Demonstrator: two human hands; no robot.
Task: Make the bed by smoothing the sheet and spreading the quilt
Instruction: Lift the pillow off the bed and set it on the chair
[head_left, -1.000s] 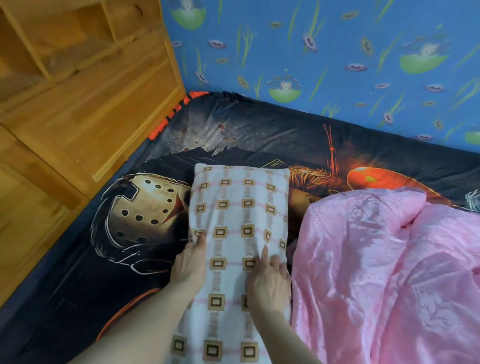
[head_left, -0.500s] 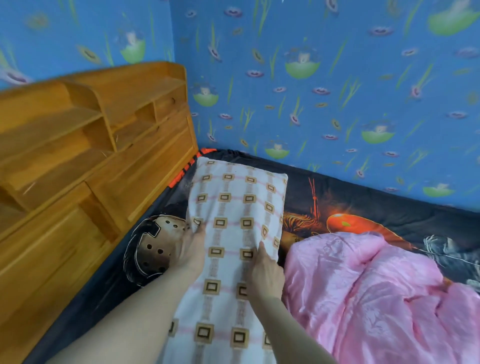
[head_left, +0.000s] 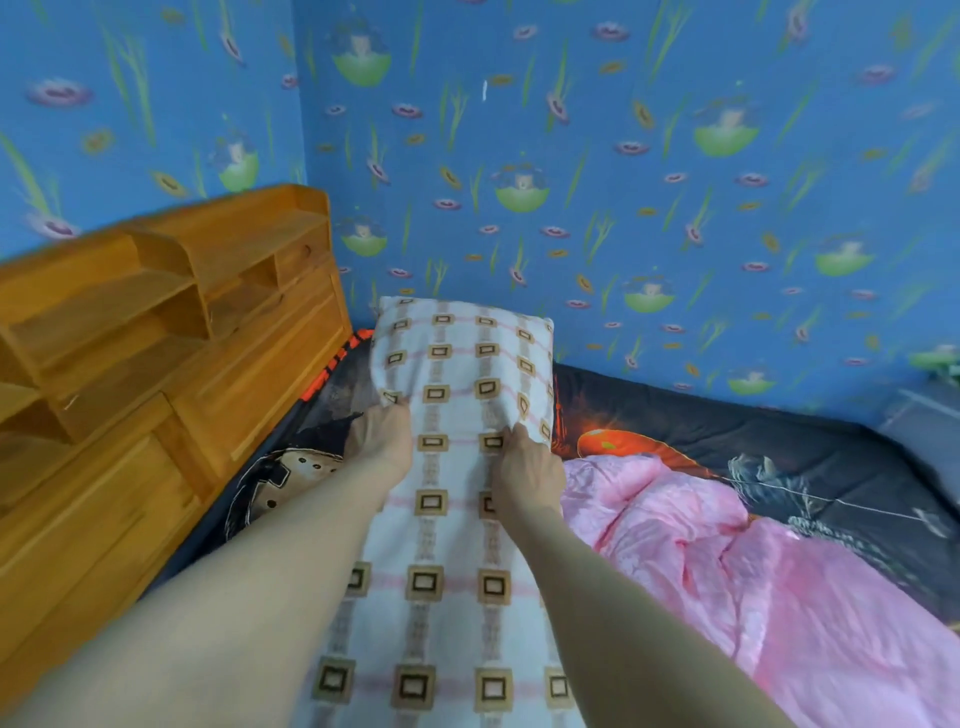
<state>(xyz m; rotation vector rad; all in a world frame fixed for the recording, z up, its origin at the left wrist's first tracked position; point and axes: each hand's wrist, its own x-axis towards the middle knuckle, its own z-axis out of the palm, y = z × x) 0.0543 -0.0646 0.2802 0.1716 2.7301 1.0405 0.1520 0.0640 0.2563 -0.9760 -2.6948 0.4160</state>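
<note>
Head view: the left hand (head_left: 382, 436) and right hand (head_left: 524, 467) grasp the pillow (head_left: 462, 364), which has slid up the sheet (head_left: 727, 421) to the wall (head_left: 623, 156) within the last second. The quilt (head_left: 753, 571) lies bunched beside it, unspread.

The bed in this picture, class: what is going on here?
A person holds a long checked pillow, left hand at its left edge, right hand near its right edge, each grip bunching the cloth. The pillow's far end rises in front of the blue wall, beside the wooden headboard. The pink quilt lies crumpled on the dark printed sheet to the right, not yet spread.
</note>
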